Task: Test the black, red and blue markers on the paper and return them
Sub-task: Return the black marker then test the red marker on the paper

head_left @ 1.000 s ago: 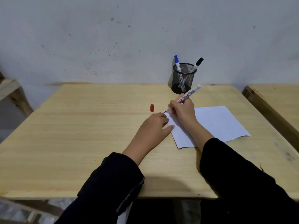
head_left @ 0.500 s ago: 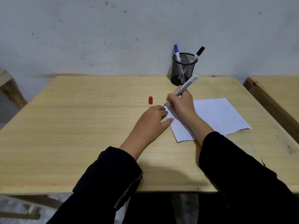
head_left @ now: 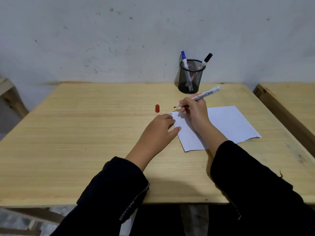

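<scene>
A light wooden tabletop [head_left: 85, 142] with visible grain is set against the wall at its far edge. A black mesh pen holder [head_left: 190, 77] is placed at the far edge, right of centre. A white sheet of paper [head_left: 226, 123] is laid flat on the right half, turned askew to the edges, with small marks at its far-left corner. A red cap [head_left: 157, 108] is stood upright on the bare wood just left of that corner, apart from the sheet.
</scene>
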A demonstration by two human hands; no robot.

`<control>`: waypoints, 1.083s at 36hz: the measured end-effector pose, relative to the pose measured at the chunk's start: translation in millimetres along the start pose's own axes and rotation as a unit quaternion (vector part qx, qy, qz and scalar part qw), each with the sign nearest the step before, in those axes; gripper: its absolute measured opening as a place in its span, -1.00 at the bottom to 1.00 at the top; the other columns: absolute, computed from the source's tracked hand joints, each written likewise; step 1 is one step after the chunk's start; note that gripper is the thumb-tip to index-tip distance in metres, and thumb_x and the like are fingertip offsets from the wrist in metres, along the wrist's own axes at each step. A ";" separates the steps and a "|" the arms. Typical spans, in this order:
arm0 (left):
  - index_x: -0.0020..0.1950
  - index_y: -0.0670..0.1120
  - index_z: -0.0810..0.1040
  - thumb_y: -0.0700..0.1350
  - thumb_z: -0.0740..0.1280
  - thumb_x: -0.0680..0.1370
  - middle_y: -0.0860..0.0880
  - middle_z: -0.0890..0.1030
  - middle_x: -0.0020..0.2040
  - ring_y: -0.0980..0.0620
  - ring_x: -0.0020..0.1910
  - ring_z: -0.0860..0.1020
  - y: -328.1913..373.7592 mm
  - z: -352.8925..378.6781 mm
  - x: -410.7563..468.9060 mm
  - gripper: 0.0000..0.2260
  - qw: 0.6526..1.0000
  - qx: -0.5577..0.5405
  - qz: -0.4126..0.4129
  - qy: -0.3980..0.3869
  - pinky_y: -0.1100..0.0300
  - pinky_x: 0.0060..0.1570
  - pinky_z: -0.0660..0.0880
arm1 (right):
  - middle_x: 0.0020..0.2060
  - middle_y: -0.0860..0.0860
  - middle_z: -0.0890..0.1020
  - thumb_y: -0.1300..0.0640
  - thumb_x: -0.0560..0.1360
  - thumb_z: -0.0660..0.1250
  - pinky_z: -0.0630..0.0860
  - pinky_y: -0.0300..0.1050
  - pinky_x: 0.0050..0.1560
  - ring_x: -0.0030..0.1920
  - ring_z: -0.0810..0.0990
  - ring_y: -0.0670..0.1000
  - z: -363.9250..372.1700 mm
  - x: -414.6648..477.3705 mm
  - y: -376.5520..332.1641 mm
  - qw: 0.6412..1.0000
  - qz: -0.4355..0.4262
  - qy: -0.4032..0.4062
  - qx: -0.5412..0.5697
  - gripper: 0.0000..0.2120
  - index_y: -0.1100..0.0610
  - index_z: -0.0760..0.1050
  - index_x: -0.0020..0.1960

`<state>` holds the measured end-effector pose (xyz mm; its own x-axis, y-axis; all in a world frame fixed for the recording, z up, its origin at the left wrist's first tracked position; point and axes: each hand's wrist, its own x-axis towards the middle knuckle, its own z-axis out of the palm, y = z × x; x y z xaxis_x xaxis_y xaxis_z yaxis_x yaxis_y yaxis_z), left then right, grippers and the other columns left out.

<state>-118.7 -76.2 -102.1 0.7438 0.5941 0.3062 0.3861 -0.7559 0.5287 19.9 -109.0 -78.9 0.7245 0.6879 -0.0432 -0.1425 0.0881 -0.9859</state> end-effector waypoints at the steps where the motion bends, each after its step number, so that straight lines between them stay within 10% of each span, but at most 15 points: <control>1: 0.21 -0.17 0.57 0.02 0.28 0.55 -0.03 0.54 0.26 0.05 0.25 0.45 -0.5 0.1 -0.3 -0.66 1.000 0.000 0.001 -0.002 0.27 0.09 0.34 | -0.41 0.10 0.51 0.37 0.41 0.28 0.43 -0.31 -0.46 -0.50 0.45 -0.08 -1.7 -1.5 -1.1 1.000 0.002 -0.004 0.013 -0.91 0.26 0.44 -0.26; 17: 0.28 -0.14 0.49 -0.07 0.22 0.56 -0.02 0.48 0.22 0.01 0.23 0.40 -5.4 -26.2 35.9 -0.68 0.993 0.020 -0.096 0.070 0.24 0.07 0.32 | -0.47 0.01 0.55 0.41 0.38 0.39 0.51 -0.35 -0.34 -0.45 0.53 -0.10 -51.2 -22.1 -50.9 0.992 -0.074 -0.069 0.077 -0.83 0.19 0.49 -0.26; 23: -0.17 -0.25 0.61 -0.25 0.27 0.50 -0.19 0.61 -0.14 -0.12 -0.16 0.57 -6.6 -26.3 44.9 -0.85 0.986 -0.025 -0.153 0.068 0.11 -0.19 0.45 | -0.48 -0.01 0.59 0.41 0.37 0.40 0.53 -0.34 -0.33 -0.43 0.55 -0.09 -61.4 -33.9 -56.7 0.990 -0.078 -0.073 0.087 -0.83 0.18 0.51 -0.26; 29: -0.14 -0.26 0.62 -0.28 0.36 0.49 -0.08 0.63 -0.24 0.06 -0.26 0.57 31.5 -28.6 41.8 -0.94 0.881 -0.393 -0.233 0.125 0.47 -0.42 0.46 | -0.47 -0.01 0.58 0.42 0.38 0.39 0.52 -0.34 -0.34 -0.44 0.55 -0.10 -64.0 -43.1 -57.7 0.988 -0.072 -0.071 0.113 -0.83 0.19 0.49 -0.25; 39: 0.00 -0.27 0.60 -0.29 0.37 0.48 -0.06 0.70 -0.18 0.11 -0.17 0.68 57.3 -27.7 41.7 -0.88 0.674 -0.694 -0.240 0.076 0.33 -0.02 0.58 | -0.42 -0.03 0.64 0.38 0.42 0.37 0.57 -0.34 -0.26 -0.37 0.62 -0.09 -56.9 -49.2 -58.0 0.983 -0.084 -0.066 0.148 -0.85 0.17 0.51 -0.22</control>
<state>-80.6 -87.1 -37.1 0.6097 0.7797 -0.1426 -0.3990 0.4574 0.7947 30.9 -189.0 -28.8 0.6638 0.7313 0.1569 -0.2327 0.4013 -0.8859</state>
